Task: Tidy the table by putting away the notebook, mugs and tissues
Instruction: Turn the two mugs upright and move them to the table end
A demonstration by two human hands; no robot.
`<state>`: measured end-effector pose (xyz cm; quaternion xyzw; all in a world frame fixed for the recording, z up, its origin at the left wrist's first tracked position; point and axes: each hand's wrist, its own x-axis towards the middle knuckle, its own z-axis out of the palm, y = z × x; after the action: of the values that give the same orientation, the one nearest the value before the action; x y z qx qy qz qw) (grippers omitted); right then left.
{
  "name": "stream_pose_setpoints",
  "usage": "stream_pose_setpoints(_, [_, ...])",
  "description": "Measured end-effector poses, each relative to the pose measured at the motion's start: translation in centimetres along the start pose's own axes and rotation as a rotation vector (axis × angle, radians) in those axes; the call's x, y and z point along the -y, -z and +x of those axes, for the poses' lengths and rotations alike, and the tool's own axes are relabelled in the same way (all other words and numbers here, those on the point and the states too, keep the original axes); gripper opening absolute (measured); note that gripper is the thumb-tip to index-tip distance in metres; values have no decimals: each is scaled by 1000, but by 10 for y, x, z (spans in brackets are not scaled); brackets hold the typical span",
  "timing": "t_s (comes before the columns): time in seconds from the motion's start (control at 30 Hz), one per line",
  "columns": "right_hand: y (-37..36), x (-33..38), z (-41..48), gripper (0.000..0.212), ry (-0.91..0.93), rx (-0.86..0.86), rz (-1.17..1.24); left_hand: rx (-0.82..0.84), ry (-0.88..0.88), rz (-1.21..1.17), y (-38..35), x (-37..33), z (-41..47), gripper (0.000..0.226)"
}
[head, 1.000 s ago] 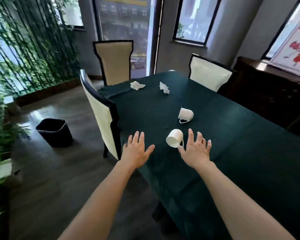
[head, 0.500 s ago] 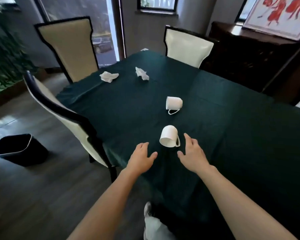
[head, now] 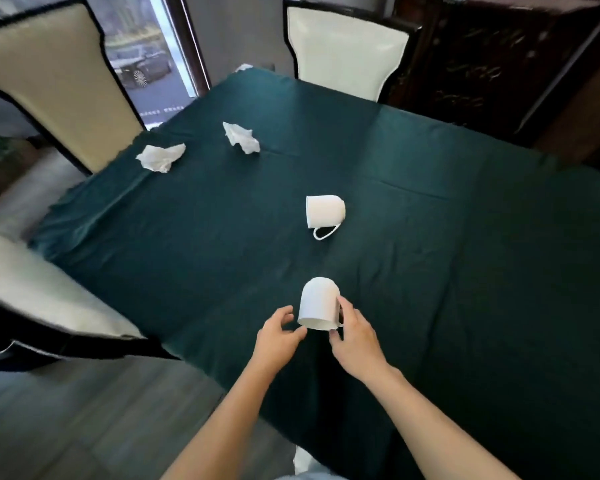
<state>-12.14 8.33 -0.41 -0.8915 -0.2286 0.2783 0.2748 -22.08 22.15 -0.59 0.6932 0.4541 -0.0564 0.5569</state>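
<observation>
Two white mugs lie on their sides on the dark green tablecloth (head: 465, 271). The near mug (head: 317, 303) points its mouth toward me. My right hand (head: 357, 337) has its fingers on that mug's right side at the handle, thumb under the rim. My left hand (head: 276, 336) is open just left of the rim, thumb tip at it. The far mug (head: 324, 211) lies mid-table, handle toward me. Two crumpled white tissues (head: 160, 157) (head: 242, 137) sit at the far left. No notebook is in view.
Cream chairs with dark frames stand at the far left (head: 49, 74), the far end (head: 343, 46) and my near left (head: 32, 296). A dark carved cabinet (head: 482, 64) is at the back right. A small white scrap (head: 244, 67) shows at the table's far edge.
I have stepped closer and my view has tilted down. Both hands have closed in on the near mug, and my right hand now touches it.
</observation>
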Motion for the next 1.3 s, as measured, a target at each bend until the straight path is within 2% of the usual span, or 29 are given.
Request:
stream_pose_setpoints(0.27, [4,-3,17,65,-37,3,54,62,17,-115,-12,-4,20,43])
stream_pose_setpoints(0.43, [3,2,21,62,-94,-10,133,29,-10,-179,-4,-12,26,34])
stream_pose_setpoints(0.7, [-2,29,38,28,-283,-27,411,18,-105,-179,27,-43,49,24])
stream_pose_setpoints(0.87, [-9,57,40,23,-407,-61,558,67,-116,-174,49,-50,68,18])
stream_pose_setpoints(1.03, [-23,78,43,18,-469,-79,550,119,-83,-143,71,-48,83,21])
stream_pose_setpoints(1.2, [-31,92,47,28,-524,-60,530,159,-90,-104,85,-51,97,22])
stream_pose_setpoints(1.3, [-31,92,48,50,-568,-51,586,223,-94,-37,89,-53,107,23])
